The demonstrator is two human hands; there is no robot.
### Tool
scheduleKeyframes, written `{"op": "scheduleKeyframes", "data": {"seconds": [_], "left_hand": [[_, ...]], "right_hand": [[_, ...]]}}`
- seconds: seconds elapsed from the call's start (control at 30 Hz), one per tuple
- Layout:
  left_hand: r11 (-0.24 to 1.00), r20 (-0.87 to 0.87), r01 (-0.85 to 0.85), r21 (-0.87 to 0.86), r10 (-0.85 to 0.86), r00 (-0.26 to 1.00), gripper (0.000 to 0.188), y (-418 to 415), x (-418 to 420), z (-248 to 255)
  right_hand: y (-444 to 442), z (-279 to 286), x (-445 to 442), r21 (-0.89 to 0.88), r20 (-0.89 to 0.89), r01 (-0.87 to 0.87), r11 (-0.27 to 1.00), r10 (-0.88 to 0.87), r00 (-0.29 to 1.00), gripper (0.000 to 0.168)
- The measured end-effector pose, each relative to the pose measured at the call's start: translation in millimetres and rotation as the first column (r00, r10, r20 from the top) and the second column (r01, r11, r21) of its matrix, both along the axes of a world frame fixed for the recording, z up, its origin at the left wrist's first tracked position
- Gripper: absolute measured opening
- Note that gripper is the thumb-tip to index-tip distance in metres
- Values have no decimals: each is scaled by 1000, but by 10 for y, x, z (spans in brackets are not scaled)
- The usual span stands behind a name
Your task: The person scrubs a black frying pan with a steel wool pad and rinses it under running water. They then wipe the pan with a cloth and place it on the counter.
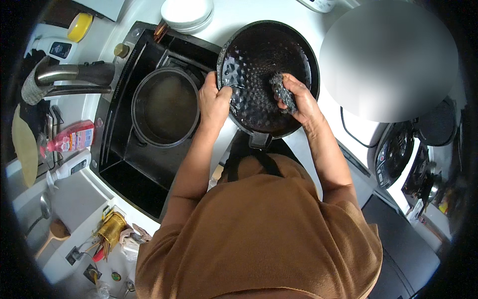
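A round black pan [261, 59] with a faceted, wet inner surface and a short side handle lies in front of me, beside the sink, its inside facing up. My left hand [216, 99] grips the pan's left rim, thumb on the inner side. Bunched in my right hand [300, 97] is a metal scouring pad [282, 92], held against the pan's inside at the right. To the left, a dark round pot [166, 108] holding cloudy liquid stands in the black sink [130, 160].
Stacked white bowls [188, 15] and chopsticks [160, 31] are behind the sink. At its left are a faucet [74, 74], a pink soap bottle [73, 138] and a white bottle [74, 164]. An induction cooker [396, 153] stands at the right. A blurred round patch hides the upper right.
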State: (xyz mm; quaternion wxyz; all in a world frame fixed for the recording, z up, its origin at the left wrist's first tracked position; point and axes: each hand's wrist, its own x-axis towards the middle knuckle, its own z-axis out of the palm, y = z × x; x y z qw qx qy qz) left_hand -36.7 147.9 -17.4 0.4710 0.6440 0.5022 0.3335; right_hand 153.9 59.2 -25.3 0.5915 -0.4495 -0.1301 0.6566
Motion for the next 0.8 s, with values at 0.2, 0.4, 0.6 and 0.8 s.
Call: {"op": "scheduleKeyframes", "data": {"seconds": [0.2,0.4,0.6,0.8], "left_hand": [[993,112,47,112,-60,992,24,-83,-12,-89],[996,144,13,93,-27,989,26,-75,-2,-86],[989,162,-77,129,55,985,25,-84,34,-104],[995,142,-77,57,69,988,25,-143,-65,-195]], "right_hand": [[161,197,17,85,293,117,989,-137,946,13],[309,369,-332,189,701,65,980,-181,689,16],[597,392,-808,430,895,-221,876,-381,231,20],[943,317,-710,433,888,-227,872,-456,-58,13]]}}
